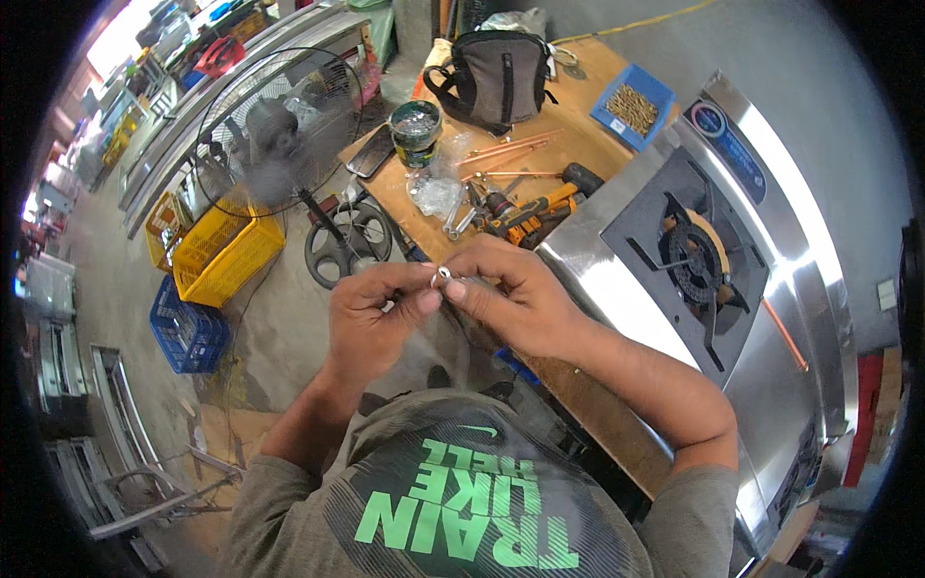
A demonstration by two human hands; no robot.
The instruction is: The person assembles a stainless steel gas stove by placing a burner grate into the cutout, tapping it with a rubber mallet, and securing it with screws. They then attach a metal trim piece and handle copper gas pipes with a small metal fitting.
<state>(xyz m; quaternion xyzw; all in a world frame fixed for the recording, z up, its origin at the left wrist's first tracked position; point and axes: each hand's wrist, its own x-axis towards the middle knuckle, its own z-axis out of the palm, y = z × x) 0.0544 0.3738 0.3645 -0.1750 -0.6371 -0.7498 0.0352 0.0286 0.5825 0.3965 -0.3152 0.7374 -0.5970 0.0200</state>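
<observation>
Between my two hands is a small shiny metal ring-like fitting (443,273), its round opening showing. My left hand (376,313) pinches it from the left with thumb and forefinger. From the right, the thumb and forefinger of my right hand (515,297) close on the same piece. Both hands are held in front of my chest, near the front edge of the wooden workbench (405,202). The fitting is too small for me to make out its exact kind. Beyond my hands lie wrenches (462,223), an orange-and-black power drill (511,217) and thin copper tubes (506,152).
To the right stands a stainless steel gas stove (617,299) with a black burner and a copper tube (785,334). A blue bin (660,91) of brass fittings, a backpack (501,77), a tub (415,135) and a phone (371,152) sit on the bench. A fan (275,130) and yellow crate (226,255) stand left.
</observation>
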